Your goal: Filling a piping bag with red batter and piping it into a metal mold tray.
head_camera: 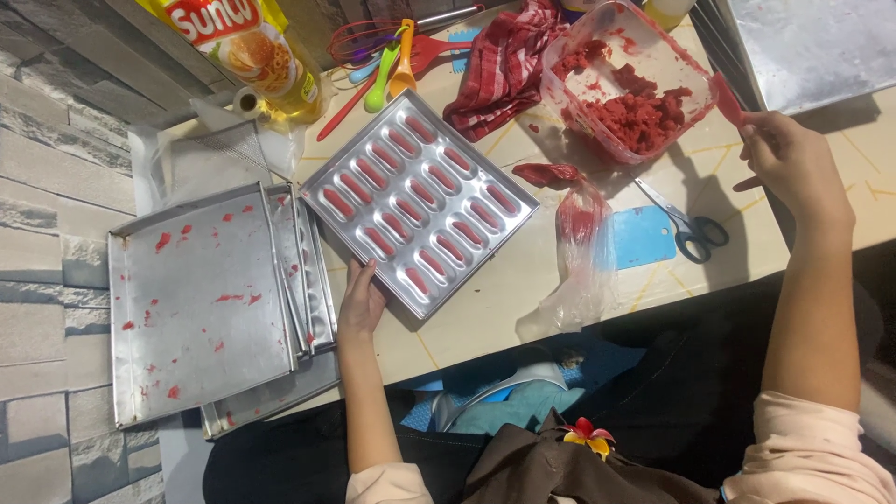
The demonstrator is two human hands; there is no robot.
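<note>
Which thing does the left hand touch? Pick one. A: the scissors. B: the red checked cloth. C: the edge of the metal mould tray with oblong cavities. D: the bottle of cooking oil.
C: the left hand rests on the near edge of the mould tray, whose cavities hold red batter.

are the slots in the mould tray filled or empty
Filled: every oval slot visible in the mould tray holds red batter, and the left hand grips its near edge.

A pale table (pixel 485 289) carries a moulded metal tray (pixel 420 201) in the middle, flat stained trays (pixel 201 303) stacked at left, a clear tub of red dough (pixel 630 84) far right, and scissors (pixel 686 224), a blue scraper (pixel 644 238) and a plastic bag (pixel 579 252) nearer.
</note>
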